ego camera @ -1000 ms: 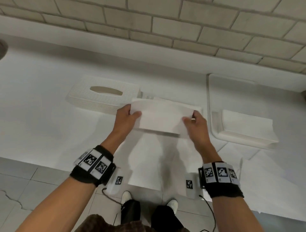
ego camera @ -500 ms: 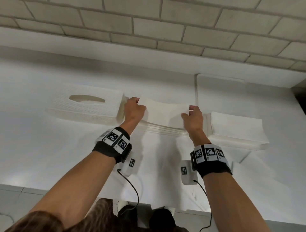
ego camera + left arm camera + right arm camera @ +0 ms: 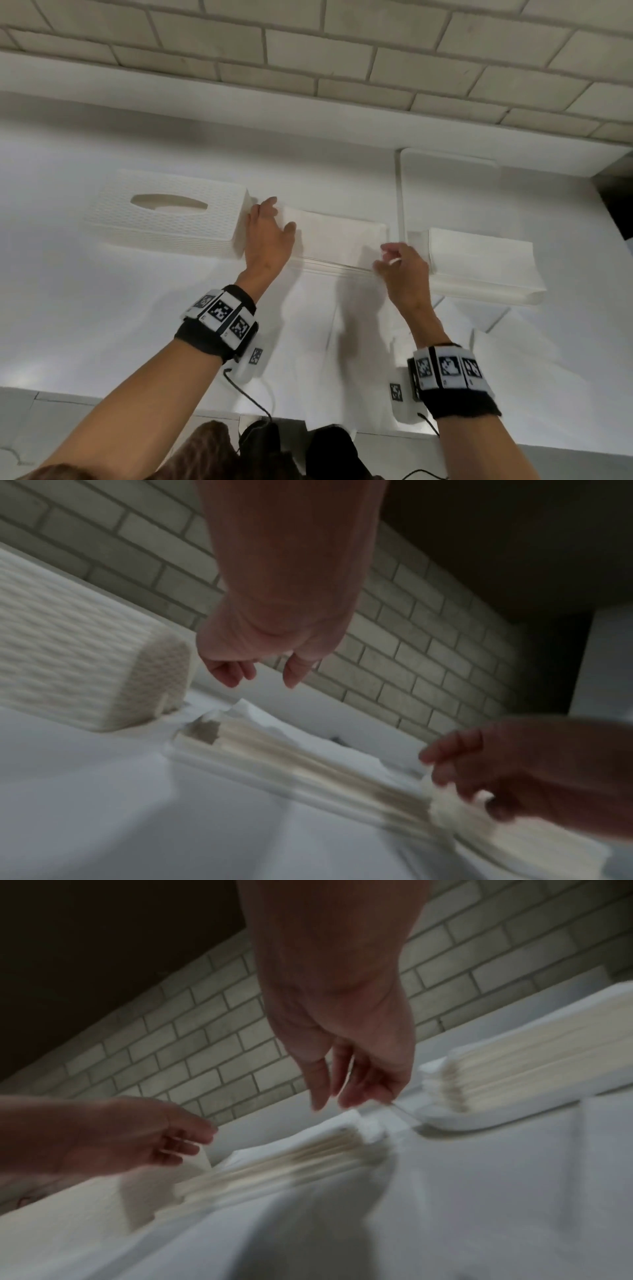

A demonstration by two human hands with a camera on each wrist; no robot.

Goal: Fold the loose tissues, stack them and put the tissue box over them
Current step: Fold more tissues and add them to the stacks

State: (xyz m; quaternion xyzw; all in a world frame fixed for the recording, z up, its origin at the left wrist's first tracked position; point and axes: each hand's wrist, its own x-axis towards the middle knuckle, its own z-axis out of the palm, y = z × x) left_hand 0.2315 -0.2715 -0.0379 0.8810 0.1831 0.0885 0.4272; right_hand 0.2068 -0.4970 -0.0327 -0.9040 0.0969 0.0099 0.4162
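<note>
Your stack (image 3: 337, 240) of folded tissues lay on the counter (image 3: 102, 325) between the box (image 3: 168, 214) on its left and a second pile (image 3: 479, 263) sitting in a tray (image 3: 455, 1122) on its right; the box stood just beside the stack, slot up, not over anything. Loose sheets (image 3: 318, 359) were spread flat on the counter nearer you. Tissue like this was, by my reading, very light, limp and easily creased or dragged out of line, so a folded sheet was best taken at its two short ends and the stack squared by its sides rather than pressed from the top. The box looked stiff and light enough to lift by its long sides. Your left hand (image 3: 267, 240) sat at the stack's left end, next to the box; its grip was apart, fingers relaxed and hanging free above the paper in the left wrist view, holding nothing I could see. Your right hand (image 3: 402, 270) was at the stack's near right corner with fingers loosely bent and parted; the right wrist view showed the fingertips (image 3: 349, 1100) close to the top sheet's corner, but blur kept me from telling whether they touched or pinched it.
</note>
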